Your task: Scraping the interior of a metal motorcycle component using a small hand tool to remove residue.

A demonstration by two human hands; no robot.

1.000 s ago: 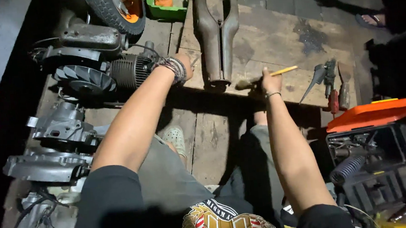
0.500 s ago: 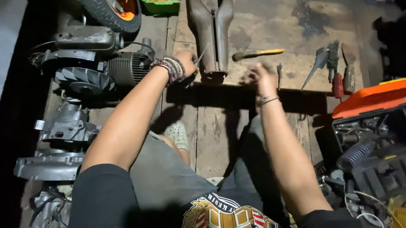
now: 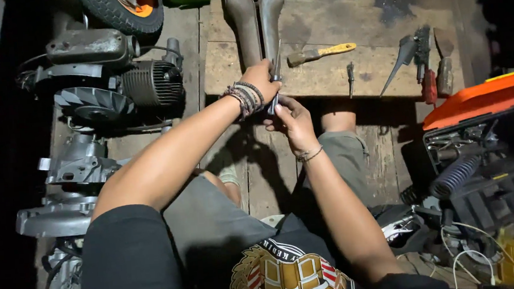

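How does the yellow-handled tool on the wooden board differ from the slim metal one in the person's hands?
The yellow-handled tool lies flat and untouched on the wooden board; the slim metal tool stands nearly upright, gripped by the left hand and right hand. The first is stubbier and bright-handled, the second thin and grey.

Your arms are bare below the short black sleeves [image 3: 129, 256] of a T-shirt [image 3: 290, 281], which carries a round chest print — a gold wreath around a crest in red, white and gold, ringed by pale lettering. Your left wrist wears a thick stack of braided and beaded bracelets [image 3: 244, 97] in dark and light tones. Your right wrist has one thin bracelet [image 3: 310, 154] — slim, chain-like. Grey-green shorts [image 3: 214, 226] reach your knees.
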